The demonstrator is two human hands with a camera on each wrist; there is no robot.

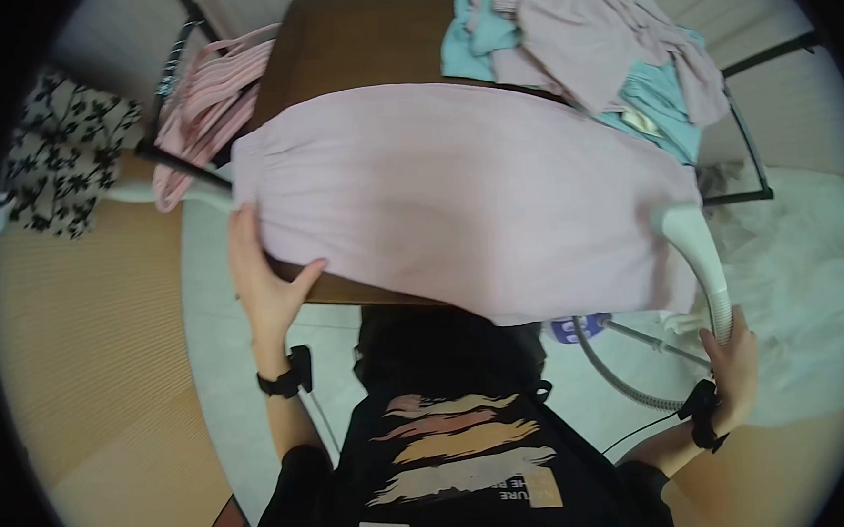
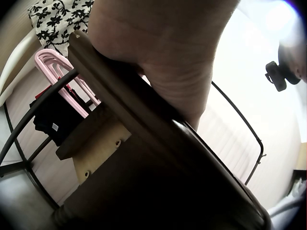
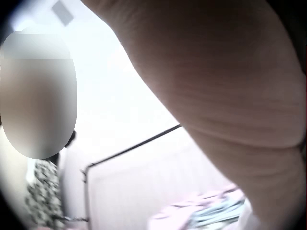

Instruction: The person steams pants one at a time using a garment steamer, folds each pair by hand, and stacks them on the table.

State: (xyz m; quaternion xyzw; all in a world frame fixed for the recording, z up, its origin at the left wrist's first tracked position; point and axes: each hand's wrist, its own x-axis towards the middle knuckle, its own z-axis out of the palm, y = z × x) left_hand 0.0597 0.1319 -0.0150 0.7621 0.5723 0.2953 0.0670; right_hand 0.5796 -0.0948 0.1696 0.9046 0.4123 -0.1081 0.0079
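Note:
A pale pink garment point(image 1: 457, 195) with a gathered edge at its left end lies spread flat over a dark brown table point(image 1: 353, 38). My left hand point(image 1: 266, 286) rests at that gathered end, thumb and fingers spread apart along the cloth's corner. In the left wrist view, the left hand point(image 2: 168, 62) lies over the dark table edge, its fingers hidden. My right hand point(image 1: 733, 362) grips the handle of a white garment steamer point(image 1: 698, 239), whose head overlaps the garment's right end. The right wrist view shows mostly the right hand's point(image 3: 225, 81) underside, with the steamer out of sight.
Rumpled pink and turquoise clothes point(image 1: 611, 53) are heaped at the back right. Pink hangers point(image 1: 213, 103) hang from a black rail on the left. A grey hose point(image 1: 609, 378) curves below the table beside a purple object point(image 1: 578, 329). White fabric point(image 1: 796, 292) lies at right.

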